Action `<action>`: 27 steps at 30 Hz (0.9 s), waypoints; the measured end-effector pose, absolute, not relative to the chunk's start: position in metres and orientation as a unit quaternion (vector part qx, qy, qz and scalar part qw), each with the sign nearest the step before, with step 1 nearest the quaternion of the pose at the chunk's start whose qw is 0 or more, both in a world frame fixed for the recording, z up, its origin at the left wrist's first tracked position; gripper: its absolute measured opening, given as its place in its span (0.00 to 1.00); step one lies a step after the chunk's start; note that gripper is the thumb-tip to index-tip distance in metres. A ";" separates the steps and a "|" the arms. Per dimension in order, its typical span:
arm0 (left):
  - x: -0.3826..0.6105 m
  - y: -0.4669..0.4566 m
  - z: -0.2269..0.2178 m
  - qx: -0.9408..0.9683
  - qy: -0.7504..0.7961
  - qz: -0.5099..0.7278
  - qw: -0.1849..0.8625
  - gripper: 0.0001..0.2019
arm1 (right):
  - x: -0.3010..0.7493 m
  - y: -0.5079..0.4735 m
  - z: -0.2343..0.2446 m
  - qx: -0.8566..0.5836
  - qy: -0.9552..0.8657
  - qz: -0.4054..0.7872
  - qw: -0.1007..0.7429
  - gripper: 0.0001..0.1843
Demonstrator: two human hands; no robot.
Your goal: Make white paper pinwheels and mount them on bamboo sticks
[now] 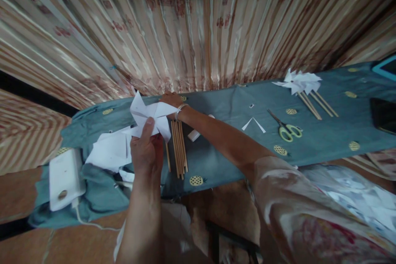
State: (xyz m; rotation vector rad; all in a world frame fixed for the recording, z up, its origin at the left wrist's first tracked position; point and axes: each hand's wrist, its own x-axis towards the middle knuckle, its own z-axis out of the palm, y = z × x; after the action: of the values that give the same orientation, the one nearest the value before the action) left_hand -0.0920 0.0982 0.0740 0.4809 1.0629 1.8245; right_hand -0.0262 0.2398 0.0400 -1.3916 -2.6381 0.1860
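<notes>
My left hand (145, 144) pinches a folded white paper pinwheel (151, 114), thumb pressed on its front near the centre. Beyond it, my right hand (172, 99) reaches across to the table's far edge, a bracelet on the wrist. The pinwheel and the hand itself hide most of its fingers, so I cannot see whether it holds anything. Just below that hand lies a bundle of several thin wooden sticks (178, 148), with one stick apart on the left. A white, tube-like object (194, 135) shows partly under my right forearm.
White paper sheets (109, 150) and a white power bank (65, 179) with a cable lie at left. To the right are paper strips (253, 123), green-handled scissors (286, 129) and finished pinwheels on sticks (305, 84). A dark phone-like object (383, 114) sits far right. A curtain (198, 29) hangs behind.
</notes>
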 end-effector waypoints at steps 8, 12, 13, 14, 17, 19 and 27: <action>-0.089 0.099 0.076 0.188 0.437 0.745 0.467 0.04 | -0.023 0.233 0.045 -0.479 -0.872 0.043 0.094 0.15; -0.089 0.099 0.076 0.196 0.427 0.753 0.461 0.03 | -0.020 0.230 0.041 -0.474 -0.870 0.032 0.134 0.13; -0.090 0.099 0.076 0.197 0.422 0.755 0.462 0.03 | -0.019 0.229 0.041 -0.473 -0.869 0.030 0.144 0.13; -0.090 0.099 0.077 0.195 0.419 0.755 0.465 0.04 | -0.018 0.229 0.041 -0.472 -0.867 0.029 0.154 0.13; -0.091 0.098 0.079 0.184 0.419 0.749 0.479 0.07 | -0.008 0.223 0.044 -0.471 -0.864 0.028 0.179 0.15; -0.091 0.097 0.080 0.183 0.422 0.742 0.487 0.09 | 0.004 0.216 0.047 -0.478 -0.855 0.032 0.198 0.13; -0.098 0.097 0.084 0.172 0.438 0.751 0.463 0.06 | 0.082 0.187 0.038 -0.558 -0.758 0.128 0.312 0.07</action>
State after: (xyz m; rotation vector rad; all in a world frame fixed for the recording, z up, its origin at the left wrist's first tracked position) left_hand -0.0984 0.0968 0.0837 0.4223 1.0769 1.8455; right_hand 0.0817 0.1873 0.0376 -1.4718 -2.0013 0.3382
